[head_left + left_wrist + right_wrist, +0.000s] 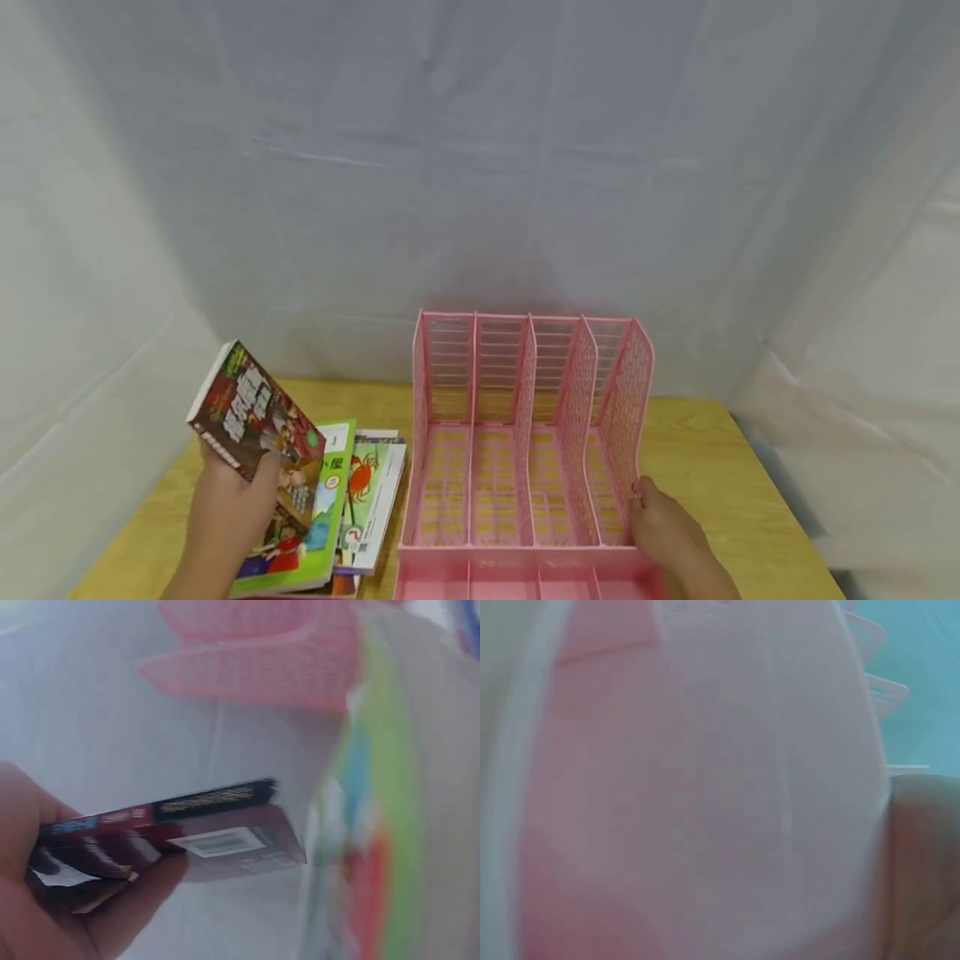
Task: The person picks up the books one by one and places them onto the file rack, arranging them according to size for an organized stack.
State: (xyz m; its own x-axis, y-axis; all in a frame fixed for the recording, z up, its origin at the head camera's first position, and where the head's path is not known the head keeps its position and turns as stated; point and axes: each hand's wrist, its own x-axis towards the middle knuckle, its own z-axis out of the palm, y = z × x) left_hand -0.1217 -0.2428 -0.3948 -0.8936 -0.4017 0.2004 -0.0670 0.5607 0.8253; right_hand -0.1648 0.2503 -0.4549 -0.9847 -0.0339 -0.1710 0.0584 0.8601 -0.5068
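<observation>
A: Where do we hold the rectangular paperback (266, 423)?
B: In our left hand (231, 500), tilted above the stacked books (330, 504). Our right hand (667, 527) grips the latticed side panel (628, 408) of the pink rack (517, 557).

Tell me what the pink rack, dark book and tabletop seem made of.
Pink rack: probably molded plastic, smooth-looking; its thin latticed dividers suggest so.
Dark book: paper, likely with a coated card cover; pale page edges and colourful print show.
Tabletop: yellowish wood or wood-look laminate; the faint grain leaves it open.
</observation>
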